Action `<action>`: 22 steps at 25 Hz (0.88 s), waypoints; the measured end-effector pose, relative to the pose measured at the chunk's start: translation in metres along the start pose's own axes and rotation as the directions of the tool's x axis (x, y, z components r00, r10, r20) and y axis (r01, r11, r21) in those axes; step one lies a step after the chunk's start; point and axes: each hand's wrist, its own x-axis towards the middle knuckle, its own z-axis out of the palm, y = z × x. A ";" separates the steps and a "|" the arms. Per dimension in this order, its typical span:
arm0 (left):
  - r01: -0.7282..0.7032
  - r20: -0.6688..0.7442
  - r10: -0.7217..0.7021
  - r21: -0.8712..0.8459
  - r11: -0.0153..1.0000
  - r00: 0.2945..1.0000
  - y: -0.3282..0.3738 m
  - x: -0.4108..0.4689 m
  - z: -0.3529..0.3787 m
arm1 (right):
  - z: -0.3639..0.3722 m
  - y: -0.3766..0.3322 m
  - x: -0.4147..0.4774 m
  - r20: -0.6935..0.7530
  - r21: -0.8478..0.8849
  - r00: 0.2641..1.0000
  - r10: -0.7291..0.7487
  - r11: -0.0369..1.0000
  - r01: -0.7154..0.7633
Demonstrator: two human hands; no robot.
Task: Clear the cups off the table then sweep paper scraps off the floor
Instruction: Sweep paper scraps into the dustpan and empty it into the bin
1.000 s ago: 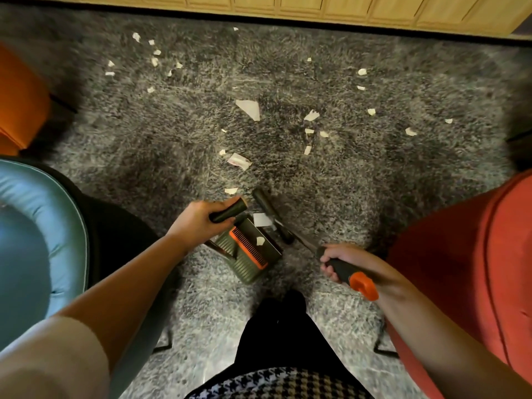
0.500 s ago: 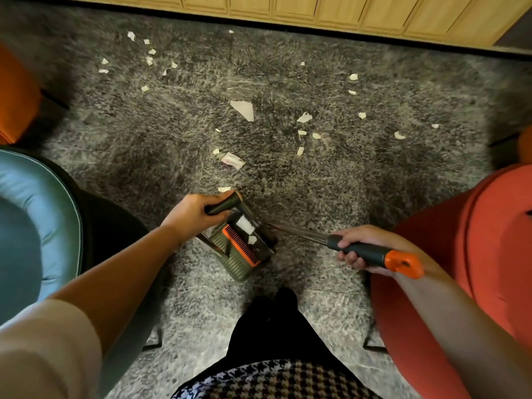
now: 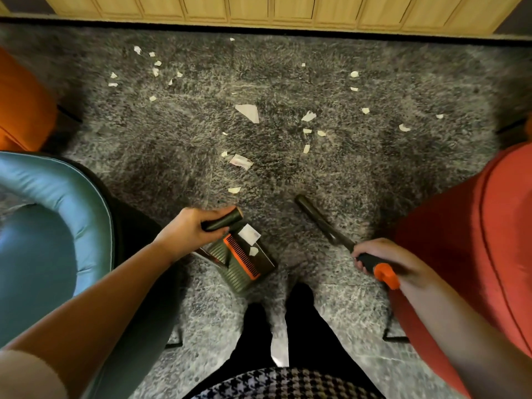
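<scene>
Beside the teal padded seat [image 3: 57, 226], the left hand [image 3: 190, 228] curls round the dark handle of an olive-green ribbed dustpan with an orange comb [image 3: 244, 266]. The pan sits on the grey shaggy rug [image 3: 172, 139], and two white pieces lie in it. Beyond the pan's mouth, torn white paper scraps [image 3: 248, 112] are scattered over the pile, some near and others well off by the wooden cabinets [image 3: 259, 10]. Further right, a long dark-headed brush [image 3: 319, 220] slants low over the rug. The right hand [image 3: 383, 257] is wrapped round its black-and-orange grip, next to the red chair [image 3: 475, 240]. No cups are in view, so I judge the sweeping step is under way and barely begun. Next, the brush must reach past the nearest scraps and draw them back into the pan.
</scene>
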 end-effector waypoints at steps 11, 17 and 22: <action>-0.031 0.085 0.029 0.012 0.999 0.996 -0.015 -0.021 0.015 | 0.098 0.049 -0.017 0.203 0.171 0.978 0.047 0.982 -0.083; -0.010 0.070 0.008 0.016 1.000 0.997 -0.020 -0.018 0.016 | 0.093 0.039 -0.039 0.308 0.142 0.945 0.108 0.977 -0.158; 0.037 0.037 -0.038 0.047 0.998 0.999 -0.027 -0.020 0.008 | 0.066 0.020 -0.057 0.279 0.303 0.955 0.102 0.934 -0.188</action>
